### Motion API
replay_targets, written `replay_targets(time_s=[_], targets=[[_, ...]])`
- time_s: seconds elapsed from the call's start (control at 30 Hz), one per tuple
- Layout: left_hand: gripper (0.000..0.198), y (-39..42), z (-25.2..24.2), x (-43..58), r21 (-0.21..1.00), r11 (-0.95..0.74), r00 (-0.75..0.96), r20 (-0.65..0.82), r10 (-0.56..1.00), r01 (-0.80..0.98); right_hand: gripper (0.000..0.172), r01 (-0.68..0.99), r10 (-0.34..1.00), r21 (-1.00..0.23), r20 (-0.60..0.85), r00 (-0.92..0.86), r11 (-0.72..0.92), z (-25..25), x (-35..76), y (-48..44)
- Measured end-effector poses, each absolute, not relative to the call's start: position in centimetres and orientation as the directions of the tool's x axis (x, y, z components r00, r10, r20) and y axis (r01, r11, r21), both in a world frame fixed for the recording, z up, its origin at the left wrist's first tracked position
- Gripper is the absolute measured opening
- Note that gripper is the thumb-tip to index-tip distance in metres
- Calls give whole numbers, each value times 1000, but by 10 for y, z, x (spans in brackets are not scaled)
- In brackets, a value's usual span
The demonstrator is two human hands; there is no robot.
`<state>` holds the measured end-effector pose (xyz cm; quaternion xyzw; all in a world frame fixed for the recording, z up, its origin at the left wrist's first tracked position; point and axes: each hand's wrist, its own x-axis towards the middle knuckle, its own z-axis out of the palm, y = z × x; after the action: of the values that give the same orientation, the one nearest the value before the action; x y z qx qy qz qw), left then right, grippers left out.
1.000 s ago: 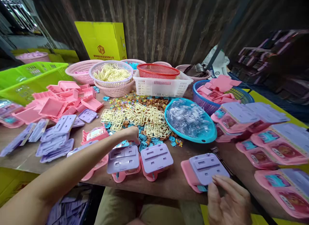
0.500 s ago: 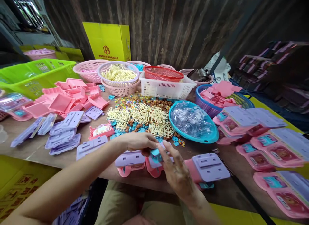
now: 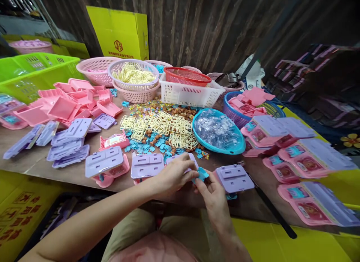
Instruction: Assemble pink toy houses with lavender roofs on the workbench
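Note:
Between my hands, above the table's front edge, is a small blue plastic piece [image 3: 202, 174]. My left hand [image 3: 177, 173] pinches it from the left, and my right hand [image 3: 212, 192] grips it from below and the right. Under and behind my left hand lies a purple-topped toy [image 3: 171, 160], partly hidden. Another toy with a purple slotted top [image 3: 147, 165] sits to the left, and one more purple-topped toy [image 3: 235, 178] to the right. Farther left stands a pink toy with a purple top [image 3: 105, 164]. Loose blue pieces [image 3: 160, 143] lie behind my hands.
Cream frames [image 3: 157, 125] and a blue basin [image 3: 242, 143] of clear parts lie mid-table. Pink trays [image 3: 63, 108] and purple panels [image 3: 70, 147] are piled left. Finished-looking pink and purple toys [image 3: 306, 160] stand right, beside a black rod [image 3: 272, 207]. Baskets [image 3: 136, 95] line the back.
My hands have shifted slightly right, and the blue piece now shows more plainly between my fingers. The camera view has tilted and moved, revealing more of the purple-topped toys at the front.

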<state>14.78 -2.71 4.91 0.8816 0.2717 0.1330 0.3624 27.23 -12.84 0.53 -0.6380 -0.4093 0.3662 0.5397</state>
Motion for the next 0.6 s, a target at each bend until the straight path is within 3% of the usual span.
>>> replay_targets(time_s=[0.13,0.23,0.3,0.4,0.6], targets=[[64,-20,37,133,285,-830,863,16,505,480,37,206,930,-970,-50,363,-133,1,281,-139],[70,-16,28,134,207,-835,857,-47,513,511,41,274,949,-955,-20,315,-111,-12,280,-146],[68,-15,28,142,276,-792,834,-78,546,544,47,325,928,-942,43,370,-86,-23,276,-149],[65,-14,33,156,490,-637,767,-109,633,595,52,340,866,-939,122,484,-58,-34,271,-153],[53,-22,14,169,793,-367,642,-39,765,486,32,534,747,-844,321,582,-55,-29,273,-146]])
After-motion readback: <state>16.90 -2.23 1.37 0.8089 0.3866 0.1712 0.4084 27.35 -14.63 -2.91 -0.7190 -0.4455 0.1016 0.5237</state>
